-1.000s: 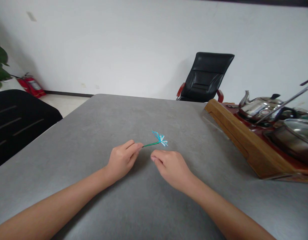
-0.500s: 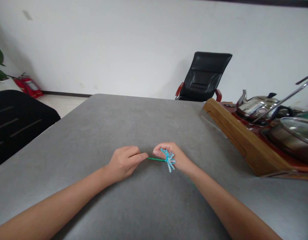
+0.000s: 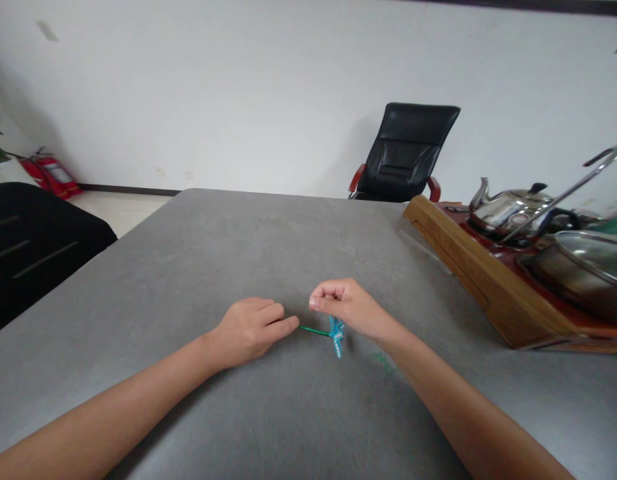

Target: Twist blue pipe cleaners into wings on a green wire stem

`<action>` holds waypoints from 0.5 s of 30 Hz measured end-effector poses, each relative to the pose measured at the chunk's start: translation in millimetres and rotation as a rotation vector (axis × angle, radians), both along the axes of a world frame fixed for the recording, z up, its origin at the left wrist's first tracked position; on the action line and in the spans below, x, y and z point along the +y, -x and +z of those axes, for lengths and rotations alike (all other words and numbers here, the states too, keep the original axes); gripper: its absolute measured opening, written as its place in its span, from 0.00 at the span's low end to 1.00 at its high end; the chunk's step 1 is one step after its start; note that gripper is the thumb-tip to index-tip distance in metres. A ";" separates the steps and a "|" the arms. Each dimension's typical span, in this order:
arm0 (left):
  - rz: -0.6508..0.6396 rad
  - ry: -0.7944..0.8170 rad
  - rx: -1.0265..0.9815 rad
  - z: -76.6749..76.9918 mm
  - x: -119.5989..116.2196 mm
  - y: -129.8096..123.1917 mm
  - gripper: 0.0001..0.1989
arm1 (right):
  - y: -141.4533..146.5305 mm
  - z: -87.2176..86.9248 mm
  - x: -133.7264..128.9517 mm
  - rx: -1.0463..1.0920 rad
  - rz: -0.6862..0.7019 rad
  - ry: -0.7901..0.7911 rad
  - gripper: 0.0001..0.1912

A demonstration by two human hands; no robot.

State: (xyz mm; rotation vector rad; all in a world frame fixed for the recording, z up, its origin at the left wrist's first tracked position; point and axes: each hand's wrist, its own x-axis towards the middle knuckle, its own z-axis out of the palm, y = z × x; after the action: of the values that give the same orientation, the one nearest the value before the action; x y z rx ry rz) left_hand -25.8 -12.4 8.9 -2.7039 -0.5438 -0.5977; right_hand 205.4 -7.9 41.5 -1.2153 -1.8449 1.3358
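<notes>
A small blue beaded flower (image 3: 337, 336) with clear beads sits at the right end of a thin green stem (image 3: 314, 330). My left hand (image 3: 253, 331) pinches the stem's left end between thumb and fingers. Just above and right of the flower is my right hand (image 3: 344, 304), its thumb and index finger pressed together; anything between those fingertips is too small to make out. The hand partly covers the flower's top. A blurred green thing (image 3: 383, 362) lies beside my right forearm.
Grey table (image 3: 268, 233) under both hands. On the right, a wooden tea tray (image 3: 453, 267) carries a steel kettle (image 3: 511, 212) and a lidded pot (image 3: 583, 270). A black chair (image 3: 408, 150) stands behind the table, another black chair (image 3: 43, 247) at the left.
My right hand has risen slightly relative to the flower, which now hangs lower and shows under the fingers. The stem slopes down more to the right. The view has shifted a little.
</notes>
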 end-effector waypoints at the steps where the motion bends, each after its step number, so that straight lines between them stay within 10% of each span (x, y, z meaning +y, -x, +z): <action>1: 0.012 -0.001 -0.001 0.2 0.1 -0.2 0.11 | 1.1 3.5 -2.9 -0.030 -0.006 -0.036 0.10; 9: 0.128 -0.010 -0.087 -3.4 2.1 0.9 0.12 | 12.2 31.2 -30.1 -0.415 0.023 -0.550 0.10; 15: 0.298 0.167 -0.241 -3.1 1.4 0.5 0.13 | 19.2 22.5 -38.3 -0.610 0.050 -0.650 0.10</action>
State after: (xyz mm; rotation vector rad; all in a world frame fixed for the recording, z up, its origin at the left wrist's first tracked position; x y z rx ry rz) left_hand -26.4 -11.0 5.7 -2.6403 -1.0803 -0.8302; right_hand 186.1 -46.2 64.0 -1.2776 -2.4582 0.3000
